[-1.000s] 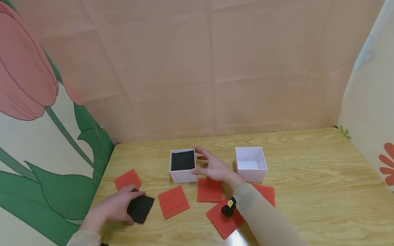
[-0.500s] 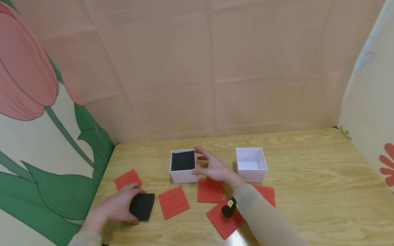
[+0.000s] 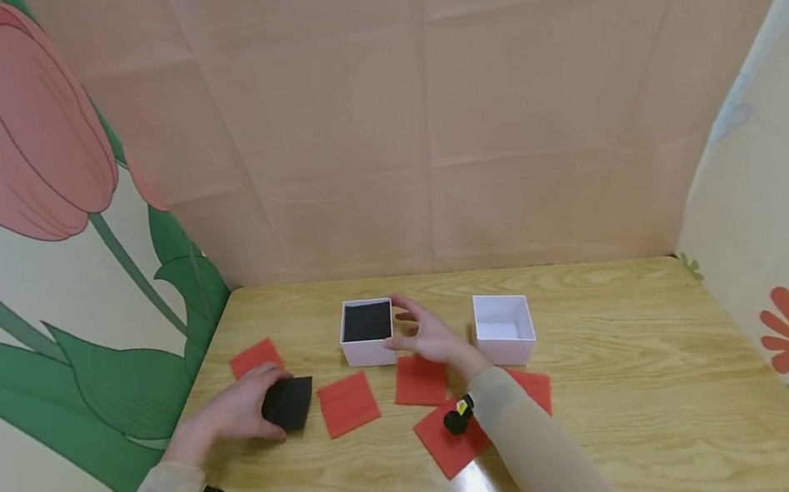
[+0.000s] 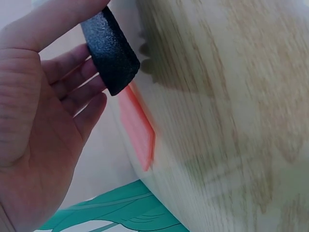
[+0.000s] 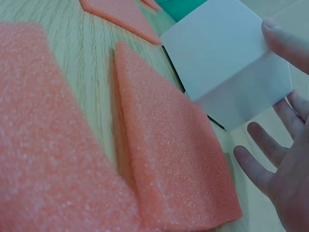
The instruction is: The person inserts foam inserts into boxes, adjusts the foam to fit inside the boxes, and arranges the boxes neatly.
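My left hand (image 3: 246, 405) pinches a black foam square (image 3: 290, 403) between thumb and fingers. In the left wrist view the black square hangs above the table, its thick edge showing. My right hand (image 3: 438, 336) holds the right side of a white box (image 3: 368, 355), thumb at the front corner and index finger toward the back. Its other fingers are spread apart from the box in the right wrist view. Black foam (image 3: 366, 321) fills this box nearly to the rim. To the right stands a second white box (image 3: 506, 348) with a bare inside.
Red foam squares lie flat on the wooden table (image 3: 655, 377): one behind my left hand (image 3: 255, 358), one in the middle (image 3: 349, 404), others (image 3: 419, 380) under or near my right forearm. A peach cloth (image 3: 426, 149) hangs behind the table.
My left hand has shifted slightly right and away from me with the black foam square, which has turned a little. My right hand and both boxes stay in place.
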### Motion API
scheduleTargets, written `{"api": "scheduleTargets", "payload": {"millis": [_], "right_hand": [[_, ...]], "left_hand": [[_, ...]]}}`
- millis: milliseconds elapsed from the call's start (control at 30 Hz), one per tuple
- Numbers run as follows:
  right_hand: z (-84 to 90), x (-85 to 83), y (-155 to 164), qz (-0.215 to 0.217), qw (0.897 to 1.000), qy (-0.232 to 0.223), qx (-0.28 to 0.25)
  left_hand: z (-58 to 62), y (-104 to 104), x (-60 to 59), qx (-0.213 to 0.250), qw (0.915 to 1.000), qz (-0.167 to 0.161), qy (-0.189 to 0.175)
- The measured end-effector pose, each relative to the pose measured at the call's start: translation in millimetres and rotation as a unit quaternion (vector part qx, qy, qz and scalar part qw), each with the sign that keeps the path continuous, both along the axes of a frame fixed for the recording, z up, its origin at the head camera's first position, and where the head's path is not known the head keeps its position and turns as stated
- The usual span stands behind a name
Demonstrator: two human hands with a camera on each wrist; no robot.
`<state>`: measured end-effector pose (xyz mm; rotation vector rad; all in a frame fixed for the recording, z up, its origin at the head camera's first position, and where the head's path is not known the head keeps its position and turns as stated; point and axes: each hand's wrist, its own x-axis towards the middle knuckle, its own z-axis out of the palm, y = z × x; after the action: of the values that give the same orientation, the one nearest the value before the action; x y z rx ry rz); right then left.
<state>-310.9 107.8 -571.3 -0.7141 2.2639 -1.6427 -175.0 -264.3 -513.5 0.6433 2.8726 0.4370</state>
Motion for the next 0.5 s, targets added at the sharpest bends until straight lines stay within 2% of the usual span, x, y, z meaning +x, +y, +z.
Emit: {"api": "scheduleTargets", "payload": {"millis": [500], "right_hand": [[3.8,2.8,-3.3,-0.001,1.0,0.001,0.0]], "left_hand": [[4.3,2.1,-7.2,0.012,0.9999,0.003,0.004]]}}
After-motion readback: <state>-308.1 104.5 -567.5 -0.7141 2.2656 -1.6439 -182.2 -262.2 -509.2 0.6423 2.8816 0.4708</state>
